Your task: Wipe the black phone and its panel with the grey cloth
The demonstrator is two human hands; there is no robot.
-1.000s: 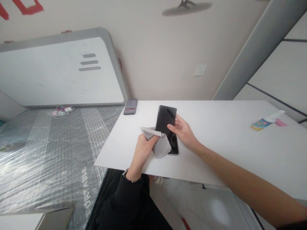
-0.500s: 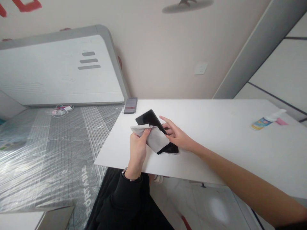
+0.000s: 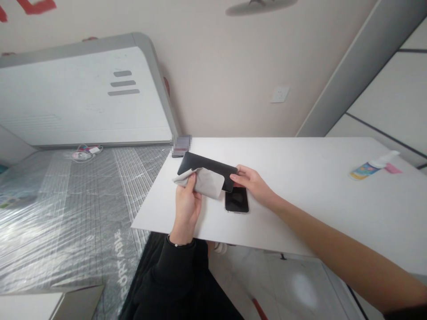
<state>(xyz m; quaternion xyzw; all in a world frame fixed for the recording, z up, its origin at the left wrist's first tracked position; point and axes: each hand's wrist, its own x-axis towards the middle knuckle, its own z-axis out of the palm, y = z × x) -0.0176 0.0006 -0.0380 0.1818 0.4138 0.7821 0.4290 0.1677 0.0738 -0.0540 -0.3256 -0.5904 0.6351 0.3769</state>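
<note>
My left hand (image 3: 187,205) pinches a light grey cloth (image 3: 209,183), its thumb on top. Behind the cloth is a flat black tablet (image 3: 207,164), tilted above the white table (image 3: 283,222). My right hand (image 3: 252,182) grips the tablet by its right end, thumb on the near side. The cloth overlaps the tablet's lower edge; whether it presses on the surface I cannot tell. A black-screened smartphone (image 3: 237,201) lies on the table just below my right hand, its upper end partly covered.
A spray bottle (image 3: 372,168) lies on the table's right side by a pink item (image 3: 393,168). At the back left corner sits a blurred-out dark box (image 3: 182,146). To the left stands a plastic-wrapped mattress (image 3: 83,213) with a white headboard (image 3: 76,98).
The tablet has turned to lie more level, and its right end has lifted up off the smartphone, which shows more now. My left hand and the cloth have shifted slightly left.
</note>
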